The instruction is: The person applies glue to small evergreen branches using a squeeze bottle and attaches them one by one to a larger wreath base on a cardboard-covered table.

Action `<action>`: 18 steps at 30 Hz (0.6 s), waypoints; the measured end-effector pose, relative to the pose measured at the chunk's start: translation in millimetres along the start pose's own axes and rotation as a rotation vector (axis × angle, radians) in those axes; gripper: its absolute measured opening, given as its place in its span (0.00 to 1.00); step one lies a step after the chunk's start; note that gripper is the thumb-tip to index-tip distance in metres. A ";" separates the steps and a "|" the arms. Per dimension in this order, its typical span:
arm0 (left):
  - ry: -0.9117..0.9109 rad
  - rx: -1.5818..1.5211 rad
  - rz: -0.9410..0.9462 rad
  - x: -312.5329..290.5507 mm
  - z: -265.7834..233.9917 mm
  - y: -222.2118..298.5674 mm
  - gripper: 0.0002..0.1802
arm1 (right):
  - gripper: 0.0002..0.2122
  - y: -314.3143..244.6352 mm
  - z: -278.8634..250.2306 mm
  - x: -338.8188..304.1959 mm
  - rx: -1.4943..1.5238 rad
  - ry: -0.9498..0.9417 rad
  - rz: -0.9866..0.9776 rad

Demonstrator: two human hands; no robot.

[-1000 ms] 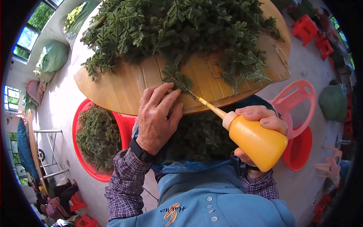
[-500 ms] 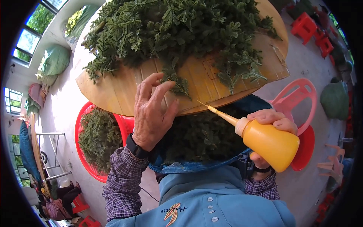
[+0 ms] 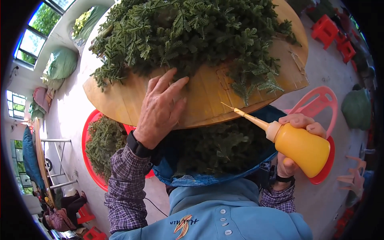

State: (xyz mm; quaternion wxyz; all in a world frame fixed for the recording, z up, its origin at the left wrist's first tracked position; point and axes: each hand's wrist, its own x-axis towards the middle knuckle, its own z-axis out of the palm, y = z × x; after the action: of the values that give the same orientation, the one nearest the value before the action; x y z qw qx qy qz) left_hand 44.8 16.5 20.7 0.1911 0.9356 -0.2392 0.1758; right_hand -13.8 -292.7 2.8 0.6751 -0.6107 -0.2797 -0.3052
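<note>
Needle-leaved green evergreen sprigs [image 3: 192,38] heaped atop rounded, creased tan cardboard worktop [image 3: 208,94]. Left hand [image 3: 160,110] over worktop's near edge, fingers spread. Right hand [image 3: 299,120]: fingers gripping smooth yellow taper-nozzled plastic bottle [image 3: 302,148] beside worktop.

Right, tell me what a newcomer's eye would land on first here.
Probably the yellow squeeze bottle at right, held in the right hand, its nozzle pointing up-left. Next, the big heap of green sprigs on the cardboard-covered table at the top, with the left hand reaching toward its near edge.
</note>
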 end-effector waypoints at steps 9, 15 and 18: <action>-0.129 -0.221 -0.107 -20.8 -2.6 34.1 0.24 | 0.36 2.5 17.2 4.2 0.050 -0.025 0.011; -0.046 -0.244 -0.184 -22.9 12.4 37.2 0.21 | 0.33 -2.9 40.3 11.5 0.028 -0.102 -0.030; -0.010 -0.169 -0.142 -20.1 15.3 34.4 0.20 | 0.32 -6.7 45.6 11.7 -0.011 -0.129 -0.033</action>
State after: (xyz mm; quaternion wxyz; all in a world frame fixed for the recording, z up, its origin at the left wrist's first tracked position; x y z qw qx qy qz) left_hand 14.1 -10.5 8.5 0.2802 0.9315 -0.1875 0.1363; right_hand -11.3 -248.5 20.4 0.6473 -0.6281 -0.3307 -0.2778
